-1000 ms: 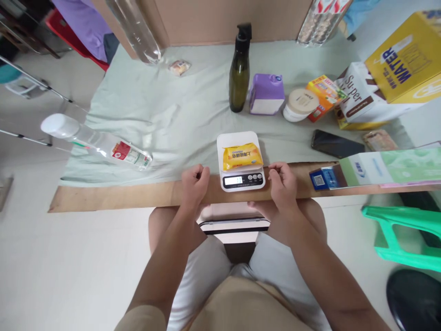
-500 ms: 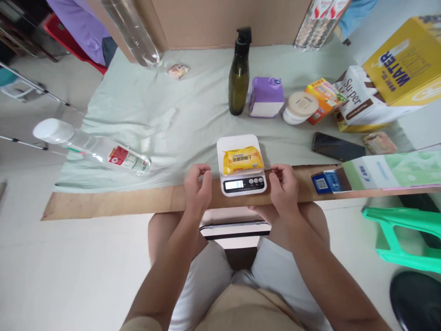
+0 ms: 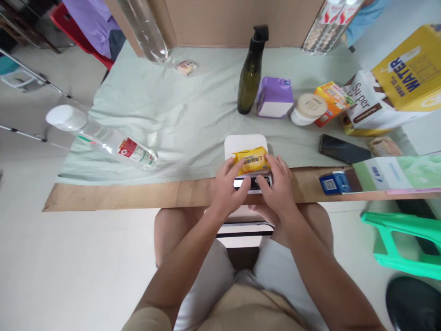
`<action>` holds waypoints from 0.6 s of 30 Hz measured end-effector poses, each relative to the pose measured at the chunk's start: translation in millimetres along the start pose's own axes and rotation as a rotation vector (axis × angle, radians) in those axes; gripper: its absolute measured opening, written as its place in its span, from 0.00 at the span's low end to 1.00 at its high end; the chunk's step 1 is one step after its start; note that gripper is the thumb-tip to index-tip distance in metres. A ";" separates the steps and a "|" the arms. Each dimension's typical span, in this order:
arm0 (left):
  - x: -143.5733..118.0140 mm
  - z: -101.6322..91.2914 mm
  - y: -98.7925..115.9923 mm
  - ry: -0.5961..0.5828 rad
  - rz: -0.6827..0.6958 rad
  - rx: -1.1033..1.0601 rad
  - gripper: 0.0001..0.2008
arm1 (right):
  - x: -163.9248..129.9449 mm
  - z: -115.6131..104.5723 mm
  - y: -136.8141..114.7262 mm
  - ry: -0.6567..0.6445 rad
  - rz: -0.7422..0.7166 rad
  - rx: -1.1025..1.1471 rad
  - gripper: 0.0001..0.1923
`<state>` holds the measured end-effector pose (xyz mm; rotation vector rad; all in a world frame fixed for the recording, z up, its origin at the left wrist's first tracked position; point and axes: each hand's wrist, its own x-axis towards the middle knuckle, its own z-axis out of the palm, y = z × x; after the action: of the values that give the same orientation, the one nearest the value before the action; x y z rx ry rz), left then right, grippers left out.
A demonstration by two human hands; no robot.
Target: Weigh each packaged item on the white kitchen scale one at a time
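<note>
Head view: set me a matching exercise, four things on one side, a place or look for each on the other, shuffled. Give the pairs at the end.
Things
1. yellow packet
2. purple carton
3. phone
4. pump bottle

Places and looks
A. dark green, with a black top
B. lying flat on the cloth, dark-faced
C. on the scale, between the left hand and the right hand
D. between the bottle and the round tub

Pairs: 1-C, 2-D, 3-B, 4-A

Dark green bottle [image 3: 250,82] standing just beside purple carton [image 3: 275,99]. Lidded jar [image 3: 308,109] between purple carton and orange box [image 3: 331,103]. Black phone [image 3: 344,149] lying on cloth [image 3: 193,110]. Small packet [image 3: 186,68] toward rear, apparently food.
</note>
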<state>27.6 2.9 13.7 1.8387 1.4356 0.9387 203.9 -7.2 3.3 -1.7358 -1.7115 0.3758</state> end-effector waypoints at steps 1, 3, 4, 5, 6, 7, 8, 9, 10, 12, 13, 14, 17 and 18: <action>-1.5 -0.3 -0.3 0.007 0.003 -0.008 0.27 | -2.1 0.2 -0.3 0.004 0.000 -0.003 0.32; -3.2 0.4 -0.6 0.034 0.012 -0.012 0.26 | -5.9 0.4 -0.5 -0.002 0.010 -0.021 0.32; -3.3 1.2 -0.7 0.049 0.017 -0.014 0.25 | -7.5 0.4 -0.3 -0.006 0.016 -0.031 0.32; -3.0 2.4 -0.8 0.061 0.022 -0.016 0.24 | -8.8 0.4 0.1 -0.006 0.021 -0.039 0.32; -2.4 3.7 -0.9 0.071 0.025 -0.019 0.24 | -9.9 0.3 0.8 -0.002 0.024 -0.044 0.32; -1.7 5.1 -1.0 0.078 0.026 -0.021 0.24 | -10.8 0.1 1.5 0.006 0.024 -0.047 0.32; -1.1 6.5 -1.0 0.080 0.023 -0.020 0.23 | -11.4 -0.1 2.2 0.013 0.023 -0.044 0.32; -0.7 7.7 -1.0 0.080 0.017 -0.017 0.23 | -12.0 -0.5 2.6 0.019 0.022 -0.036 0.32; -0.7 8.5 -0.8 0.082 0.010 -0.015 0.24 | -12.7 -1.1 2.4 0.025 0.022 -0.020 0.32; -1.9 8.4 0.5 0.091 0.006 -0.026 0.24 | -14.5 -2.7 -0.4 0.027 0.028 0.022 0.31; -3.2 7.0 1.5 0.097 0.015 -0.044 0.25 | -15.9 -3.7 -3.4 0.024 0.031 0.042 0.31; -5.0 4.2 2.7 0.108 0.029 -0.068 0.25 | -17.6 -4.5 -7.8 0.024 0.034 0.060 0.31; -15.0 -14.4 4.8 0.153 0.076 -0.133 0.26 | -24.5 -4.1 -30.2 0.023 0.029 0.106 0.31; -20.4 -24.3 3.8 0.169 0.080 -0.139 0.25 | -27.2 -1.9 -41.0 0.015 0.024 0.120 0.32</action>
<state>6.3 -16.7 27.1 1.7602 1.3653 1.2281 170.5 -37.0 23.8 -1.6692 -1.6252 0.4652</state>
